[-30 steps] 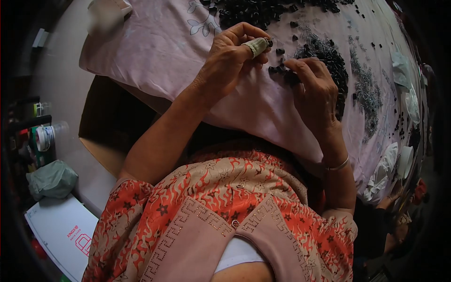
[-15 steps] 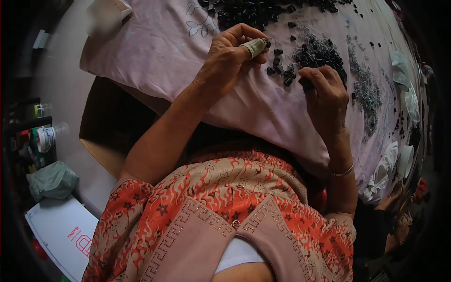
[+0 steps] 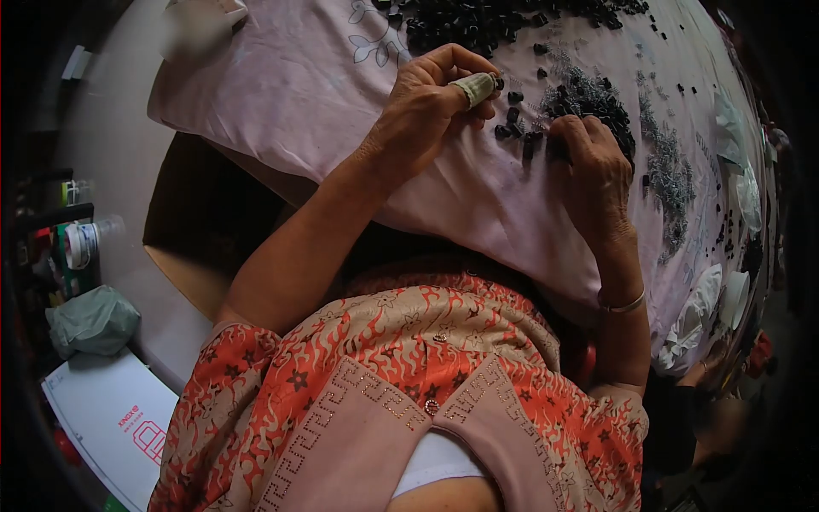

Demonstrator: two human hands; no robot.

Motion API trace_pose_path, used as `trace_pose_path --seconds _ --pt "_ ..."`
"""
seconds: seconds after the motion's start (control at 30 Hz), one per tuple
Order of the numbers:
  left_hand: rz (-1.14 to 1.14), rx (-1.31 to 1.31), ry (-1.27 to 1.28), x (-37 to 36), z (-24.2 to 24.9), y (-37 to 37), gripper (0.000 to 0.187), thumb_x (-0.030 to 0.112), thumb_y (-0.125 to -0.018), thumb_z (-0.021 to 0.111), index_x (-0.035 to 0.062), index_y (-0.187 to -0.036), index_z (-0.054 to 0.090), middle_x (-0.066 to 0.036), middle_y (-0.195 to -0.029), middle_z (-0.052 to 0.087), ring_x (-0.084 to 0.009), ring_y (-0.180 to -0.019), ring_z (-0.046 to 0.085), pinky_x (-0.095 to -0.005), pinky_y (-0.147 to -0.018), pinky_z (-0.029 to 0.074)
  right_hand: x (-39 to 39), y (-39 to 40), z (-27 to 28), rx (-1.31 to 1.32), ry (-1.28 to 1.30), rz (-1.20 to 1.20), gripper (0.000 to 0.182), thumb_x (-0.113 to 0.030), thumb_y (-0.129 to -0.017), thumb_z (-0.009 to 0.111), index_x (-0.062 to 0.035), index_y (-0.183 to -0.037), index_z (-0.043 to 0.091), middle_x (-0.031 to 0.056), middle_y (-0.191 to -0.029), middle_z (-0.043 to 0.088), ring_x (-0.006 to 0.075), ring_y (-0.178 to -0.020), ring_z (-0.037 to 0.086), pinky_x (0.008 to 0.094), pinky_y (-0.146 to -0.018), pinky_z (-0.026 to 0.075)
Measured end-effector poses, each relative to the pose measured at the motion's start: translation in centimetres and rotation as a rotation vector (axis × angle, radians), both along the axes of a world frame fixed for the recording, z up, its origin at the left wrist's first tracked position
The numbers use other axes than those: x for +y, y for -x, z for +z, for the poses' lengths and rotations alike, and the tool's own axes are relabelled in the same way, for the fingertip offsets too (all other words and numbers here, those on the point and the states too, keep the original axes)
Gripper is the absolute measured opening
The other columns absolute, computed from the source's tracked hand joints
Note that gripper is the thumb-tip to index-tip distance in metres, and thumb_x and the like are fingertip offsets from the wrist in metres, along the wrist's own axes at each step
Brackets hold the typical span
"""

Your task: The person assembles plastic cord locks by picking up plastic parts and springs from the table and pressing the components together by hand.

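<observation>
Small black piece (image 3: pixel 499 84) pinched in left hand (image 3: pixel 426 102), loose black pieces (image 3: pixel 503 131) scattered close by

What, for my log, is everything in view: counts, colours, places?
Cloth: one, pale pink, beneath the heaps
Black pieces: uncountable, black, mostly two upper heaps
Wiry bits: uncountable, grey, right of the nearer heap
Box: one, brown, left below the cloth
Panel: one, white, red print, lower left
Bag: one, grey, above the panel
Tub: one, white, left edge
Pale bags: several, whitish, right
Blurred thing: one, whitish, top left
Co-worker: one, black sleeve, lower right
Shirt: one, orange, bottom centre
Finger cover: one, pale green, upper centre
Left hand: one, upper centre, pinching a black piece
Right hand: one, beside the nearer heap
</observation>
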State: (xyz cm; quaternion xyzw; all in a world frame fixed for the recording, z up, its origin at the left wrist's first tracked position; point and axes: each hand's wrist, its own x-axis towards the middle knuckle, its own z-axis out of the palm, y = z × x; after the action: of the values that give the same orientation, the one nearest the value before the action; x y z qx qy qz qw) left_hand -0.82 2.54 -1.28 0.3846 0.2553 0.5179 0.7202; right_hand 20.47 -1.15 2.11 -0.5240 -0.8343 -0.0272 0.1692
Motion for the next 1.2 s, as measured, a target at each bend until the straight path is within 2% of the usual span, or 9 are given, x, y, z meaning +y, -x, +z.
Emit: trace_pose_path --seconds 0.27,0.33,0.4,0.5,0.6,0.63,0.7,0.9,1.2 --pt "0.018 -0.027 0.029 -0.2 0.3 -0.1 0.009 0.005 -0.087 0.057 0.0004 -0.095 0.058 -0.007 -0.079 0.062 -0.0103 -0.067 0.059 -0.0217 -0.062 0.048 0.2 0.5 0.4 -0.113 0.041 -0.021 0.018 -0.007 -0.076 0.059 -0.0107 -0.093 0.056 0.0089 -0.086 0.052 0.0271 -0.081 0.055 0.0382 -0.068 0.046" --pt "-0.034 -0.004 -0.007 -0.2 0.1 0.2 0.015 0.005 -0.090 0.053 0.0014 -0.104 0.057 -0.005 -0.086 0.061 -0.0092 -0.074 0.060 -0.0210 -0.066 0.049 0.5 0.4 0.2 -0.109 0.030 -0.016 0.016 -0.006 -0.076 0.059 -0.0091 -0.091 0.054 0.0088 -0.086 0.053 0.0283 -0.081 0.056 0.0384 -0.068 0.045" --pt "-0.034 0.007 -0.004 -0.1 0.0 0.1 0.015 0.005 -0.090 0.054 0.0014 -0.103 0.057 -0.005 -0.085 0.061 -0.0090 -0.074 0.060 -0.0207 -0.066 0.048 0.7 0.2 0.1 -0.106 0.016 -0.009 0.016 -0.004 -0.076 0.059 -0.0075 -0.089 0.052 0.0087 -0.086 0.053 0.0294 -0.081 0.057 0.0385 -0.067 0.045" --pt "-0.026 0.031 -0.014 -0.2 0.1 0.1 0.014 0.006 -0.089 0.055 0.0015 -0.103 0.057 -0.005 -0.085 0.061 -0.0086 -0.074 0.060 -0.0204 -0.065 0.048 0.8 0.3 1.1 0.004 0.042 0.014 0.013 -0.007 -0.080 0.058 -0.0065 -0.092 0.053 0.0107 -0.085 0.056 0.0244 -0.076 0.059 0.0362 -0.065 0.046" --pt "-0.023 0.041 -0.040 -0.4 0.2 0.0 0.014 0.007 -0.089 0.055 0.0016 -0.102 0.057 -0.005 -0.085 0.062 -0.0086 -0.073 0.059 -0.0207 -0.065 0.048 1.0 0.4 2.1 0.713 0.508 0.020 0.015 -0.014 -0.092 0.051 -0.0064 -0.105 0.053 0.0065 -0.087 0.063 0.0117 -0.073 0.059 0.0233 -0.065 0.047" --pt "-0.019 0.037 -0.057 -0.4 0.3 0.0 0.014 0.007 -0.089 0.055 0.0018 -0.102 0.057 -0.006 -0.086 0.062 -0.0088 -0.072 0.058 -0.0210 -0.065 0.048 1.4 0.7 1.9 0.718 0.508 0.019 0.015 -0.014 -0.092 0.051 -0.0064 -0.105 0.053 0.0065 -0.087 0.063 0.0117 -0.073 0.059 0.0233 -0.065 0.047" --pt "-0.022 0.037 -0.050 -0.5 0.2 0.0 0.014 0.006 -0.089 0.055 0.0018 -0.102 0.057 -0.006 -0.086 0.062 -0.0089 -0.072 0.058 -0.0211 -0.065 0.048 2.1 1.6 1.1 1.424 0.733 0.255 0.015 -0.010 -0.090 0.054 -0.0035 -0.104 0.053 0.0089 -0.085 0.066 0.0122 -0.073 0.065 0.0228 -0.061 0.050" --pt "-0.022 0.034 -0.009 -0.8 0.8 0.2 0.015 0.006 -0.088 0.055 0.0011 -0.102 0.057 -0.007 -0.086 0.062 -0.0092 -0.073 0.058 -0.0215 -0.066 0.048 2.6 1.4 -1.2 1.697 0.885 0.467 0.029 -0.021 -0.090 0.060 -0.0013 -0.110 0.053 0.0125 -0.098 0.064 0.0123 -0.078 0.065 0.0233 -0.066 0.052" --pt "-0.049 -0.010 -0.001 -0.9 0.8 0.5 0.016 0.007 -0.089 0.053 0.0012 -0.104 0.056 -0.009 -0.089 0.061 -0.0099 -0.074 0.060 -0.0214 -0.067 0.049 2.6 0.8 -1.4 1.831 1.057 0.561 0.029 -0.017 -0.091 0.056 -0.0002 -0.115 0.051 0.0148 -0.104 0.062 0.0152 -0.083 0.065 0.0258 -0.069 0.053"
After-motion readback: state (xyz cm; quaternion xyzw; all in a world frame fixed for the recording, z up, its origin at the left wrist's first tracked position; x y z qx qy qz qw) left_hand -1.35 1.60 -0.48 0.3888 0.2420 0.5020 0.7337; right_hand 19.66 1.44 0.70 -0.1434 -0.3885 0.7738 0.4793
